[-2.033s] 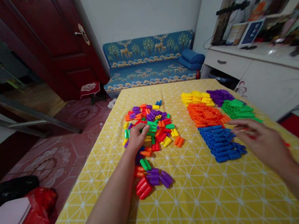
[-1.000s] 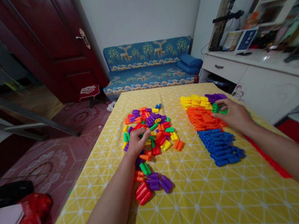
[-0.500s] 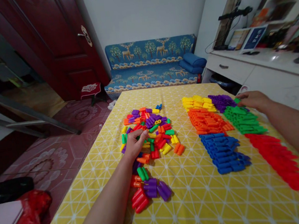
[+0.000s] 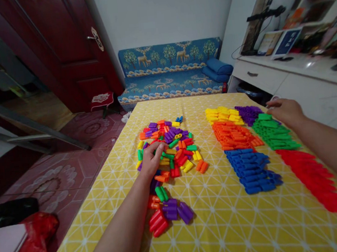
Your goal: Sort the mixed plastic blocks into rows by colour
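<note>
Bullet-shaped plastic building blocks on a cloth-covered bench; clock directions are read from the named hand, 12 o'clock lying away from the person. The right hand is at the bench's right side, its fingers loosely bent and reaching toward 9 o'clock; no block shows at its fingertips, so it is judged to be free. The green stack lies just beside it at about 7 o'clock, and this is the governing relation: the right hand is by far the nearer of the two. The stack's long axis runs from 10 to 4 o'clock. Its topmost green block lies nearly 9 to 3; which end tapers cannot be made out. Near the fingertips, at 9 o'clock, is the purple stack, with the yellow stack beyond. The red stack lies between 5 and 6.

The left hand rests over the mixed heap, fingers curled downward; whether they grip a block cannot be told. A loose green block lies between 2 and 3 o'clock from it, long axis 8 to 2. At 5 o'clock, well apart, a purple block slants from 11 to 5.
</note>
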{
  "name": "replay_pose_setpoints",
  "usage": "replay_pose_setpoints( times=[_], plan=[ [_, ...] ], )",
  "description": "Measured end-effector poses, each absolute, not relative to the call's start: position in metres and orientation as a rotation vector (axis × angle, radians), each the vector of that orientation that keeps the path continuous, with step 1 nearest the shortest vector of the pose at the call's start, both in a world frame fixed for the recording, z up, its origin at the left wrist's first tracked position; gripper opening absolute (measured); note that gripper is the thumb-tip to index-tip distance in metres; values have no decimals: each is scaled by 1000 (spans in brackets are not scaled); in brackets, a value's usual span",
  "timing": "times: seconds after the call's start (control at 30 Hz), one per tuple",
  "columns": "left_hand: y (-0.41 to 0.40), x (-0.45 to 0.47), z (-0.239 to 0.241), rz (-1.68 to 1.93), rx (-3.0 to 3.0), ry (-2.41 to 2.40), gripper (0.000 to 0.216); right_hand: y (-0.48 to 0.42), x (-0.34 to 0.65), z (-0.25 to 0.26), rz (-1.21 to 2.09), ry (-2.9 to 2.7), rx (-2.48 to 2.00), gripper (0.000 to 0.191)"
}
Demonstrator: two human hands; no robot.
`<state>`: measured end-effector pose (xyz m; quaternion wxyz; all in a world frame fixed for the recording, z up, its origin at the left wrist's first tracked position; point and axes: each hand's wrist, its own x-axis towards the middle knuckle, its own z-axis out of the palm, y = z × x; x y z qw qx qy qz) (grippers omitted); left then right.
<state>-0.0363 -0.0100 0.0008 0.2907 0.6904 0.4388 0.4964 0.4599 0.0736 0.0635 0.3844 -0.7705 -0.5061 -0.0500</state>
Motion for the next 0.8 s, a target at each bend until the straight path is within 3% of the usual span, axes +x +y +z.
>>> replay_pose_setpoints(
  times=[0.17,0.3,0.43,0.6,0.8],
  plan=[
    [-11,-39,1,1314,1860,1081,35,37,348,72,204,-1327,-1531,32],
    [-8,-37,-8,1288,1750,1003,43,-19,237,43,620,-1577,-1187,25],
    [-5,-31,-17,1371,1669,912,44,-54,169,8,761,-1602,-1082,32],
    [-4,-28,-18,1303,1590,892,51,-56,151,-7,525,-1669,-1112,52],
    [-7,-27,-14,1254,1597,918,53,-56,149,1,154,-1960,-1115,51]
  ],
)
